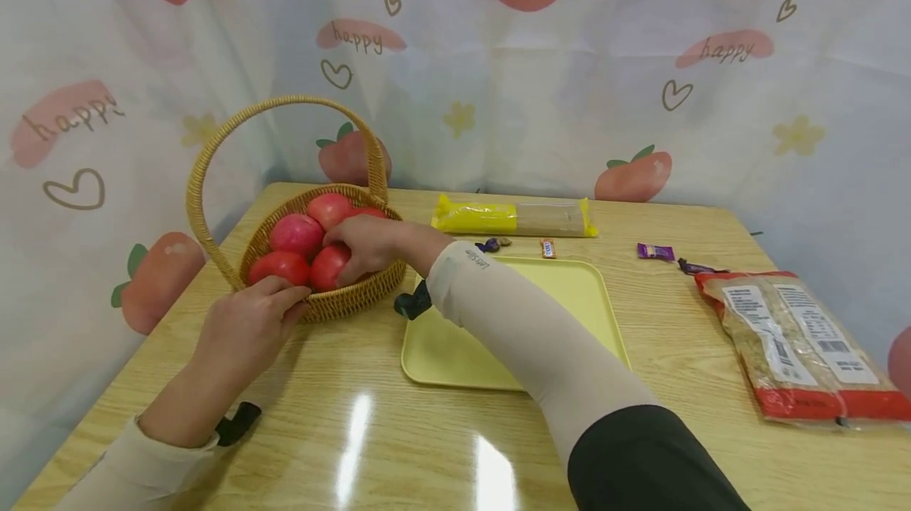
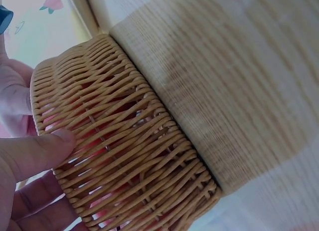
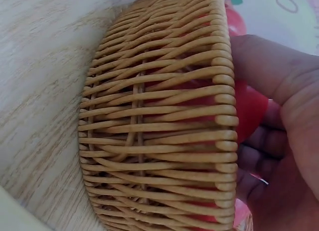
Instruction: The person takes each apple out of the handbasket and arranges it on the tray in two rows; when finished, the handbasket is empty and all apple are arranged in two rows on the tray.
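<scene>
Wicker fills both wrist feeds on my side: a honey-brown basket (image 1: 349,307) of thin glossy strands, its rounded wall openly woven, with a tall wrapped handle (image 1: 285,101) arching over it. It stands on the left part of the desk (image 1: 398,448), whose pale wood grain throws back two bright streaks of light. My left grip (image 1: 245,323) pinches the near rim, thumb flat against the outer weave and fingers on the other side. My right grip (image 1: 361,244) reaches over the wall and curls round a smooth, shiny red fruit (image 1: 326,267), which sits inside the basket just behind the near rim. More round red fruits (image 1: 296,234) lie against it, one pinker than its neighbours.

Right of the basket I have a flat yellow tray (image 1: 441,349) with rounded corners, partly covered by a stretchy cream sleeve (image 1: 527,329) whose cuff seems to read "LetsSlim". Behind the tray lies a long packet (image 1: 477,217), half yellow film, half clear, and a small orange-and-white wrapper (image 1: 547,248). Farther right are a shiny purple wrapper (image 1: 655,251) and a crinkled clear bag (image 1: 804,353) with red bands and white labels; their print is too small for me. The soft backdrop (image 1: 555,92) repeats "happy" in brown script among hearts and strawberries.
</scene>
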`<state>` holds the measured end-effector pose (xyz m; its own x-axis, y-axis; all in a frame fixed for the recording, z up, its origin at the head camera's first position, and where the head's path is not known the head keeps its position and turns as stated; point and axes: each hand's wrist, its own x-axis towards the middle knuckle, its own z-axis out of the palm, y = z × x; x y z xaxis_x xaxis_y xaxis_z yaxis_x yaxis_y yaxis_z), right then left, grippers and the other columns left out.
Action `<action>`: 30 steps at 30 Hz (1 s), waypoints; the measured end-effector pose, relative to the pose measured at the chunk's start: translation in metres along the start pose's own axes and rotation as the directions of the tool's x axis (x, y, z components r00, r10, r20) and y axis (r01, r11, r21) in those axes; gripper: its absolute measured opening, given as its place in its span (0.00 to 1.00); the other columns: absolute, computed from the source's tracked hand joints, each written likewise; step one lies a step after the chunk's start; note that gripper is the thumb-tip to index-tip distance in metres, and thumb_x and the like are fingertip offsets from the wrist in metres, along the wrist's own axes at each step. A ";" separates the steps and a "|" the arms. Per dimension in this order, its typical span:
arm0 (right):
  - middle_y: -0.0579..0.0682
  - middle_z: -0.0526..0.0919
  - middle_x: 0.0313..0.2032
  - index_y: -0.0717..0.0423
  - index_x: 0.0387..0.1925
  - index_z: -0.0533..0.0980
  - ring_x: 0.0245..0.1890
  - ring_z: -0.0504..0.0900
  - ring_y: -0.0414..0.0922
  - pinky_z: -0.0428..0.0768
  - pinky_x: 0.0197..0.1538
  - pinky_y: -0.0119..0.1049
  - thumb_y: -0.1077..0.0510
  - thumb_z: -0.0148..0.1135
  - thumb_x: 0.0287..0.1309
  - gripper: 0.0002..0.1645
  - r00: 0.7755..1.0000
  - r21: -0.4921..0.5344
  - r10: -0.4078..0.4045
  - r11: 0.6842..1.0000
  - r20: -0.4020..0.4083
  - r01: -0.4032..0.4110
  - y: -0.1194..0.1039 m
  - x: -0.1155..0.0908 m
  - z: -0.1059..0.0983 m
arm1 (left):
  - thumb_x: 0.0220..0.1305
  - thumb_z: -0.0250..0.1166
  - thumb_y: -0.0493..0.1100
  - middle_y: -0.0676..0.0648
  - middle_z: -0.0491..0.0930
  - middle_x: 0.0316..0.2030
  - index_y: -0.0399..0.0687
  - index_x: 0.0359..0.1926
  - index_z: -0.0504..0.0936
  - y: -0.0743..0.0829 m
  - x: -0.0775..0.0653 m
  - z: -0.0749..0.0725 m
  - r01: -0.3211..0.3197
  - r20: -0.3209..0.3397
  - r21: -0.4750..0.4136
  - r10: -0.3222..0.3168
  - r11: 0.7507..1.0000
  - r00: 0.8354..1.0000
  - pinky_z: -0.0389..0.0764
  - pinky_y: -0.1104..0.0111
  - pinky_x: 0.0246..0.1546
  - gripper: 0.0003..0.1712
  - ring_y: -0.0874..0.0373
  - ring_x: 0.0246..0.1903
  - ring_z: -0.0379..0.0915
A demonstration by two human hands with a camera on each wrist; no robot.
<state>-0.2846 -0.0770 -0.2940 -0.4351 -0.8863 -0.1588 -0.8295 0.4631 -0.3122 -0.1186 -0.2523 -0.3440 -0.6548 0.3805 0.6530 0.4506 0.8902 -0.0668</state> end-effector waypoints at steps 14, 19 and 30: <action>0.44 0.81 0.54 0.50 0.62 0.77 0.55 0.78 0.40 0.75 0.59 0.28 0.40 0.77 0.54 0.37 0.989 0.184 0.035 0.983 -0.147 -0.008 0.011 -0.010 -0.003 | 0.46 0.81 0.33 0.45 0.84 0.33 0.44 0.37 0.91 -0.001 0.001 -0.001 0.005 0.014 0.023 -0.005 1.000 1.000 0.78 0.55 0.16 0.14 0.49 0.26 0.82; 0.44 0.81 0.55 0.51 0.64 0.76 0.54 0.78 0.39 0.76 0.57 0.27 0.40 0.77 0.55 0.39 0.984 0.249 0.048 0.968 -0.173 -0.004 0.015 -0.013 -0.001 | 0.46 0.81 0.33 0.45 0.84 0.33 0.45 0.36 0.91 -0.002 0.000 0.001 0.004 0.011 0.017 -0.004 1.000 1.000 0.77 0.55 0.16 0.14 0.49 0.26 0.82; 0.45 0.81 0.57 0.51 0.70 0.73 0.54 0.78 0.41 0.78 0.57 0.30 0.38 0.76 0.56 0.45 0.976 0.317 0.094 0.948 -0.199 -0.027 0.018 -0.021 -0.001 | 0.46 0.82 0.34 0.46 0.84 0.32 0.46 0.37 0.91 0.000 -0.001 0.000 0.018 0.039 0.027 -0.019 0.999 0.999 0.77 0.56 0.15 0.14 0.48 0.24 0.81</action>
<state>-0.2908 -0.0499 -0.2950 -0.5719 -0.8203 0.0018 -0.6635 0.4613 -0.5890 -0.1180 -0.2523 -0.3451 -0.6863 0.3733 0.6241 0.4224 0.9032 -0.0758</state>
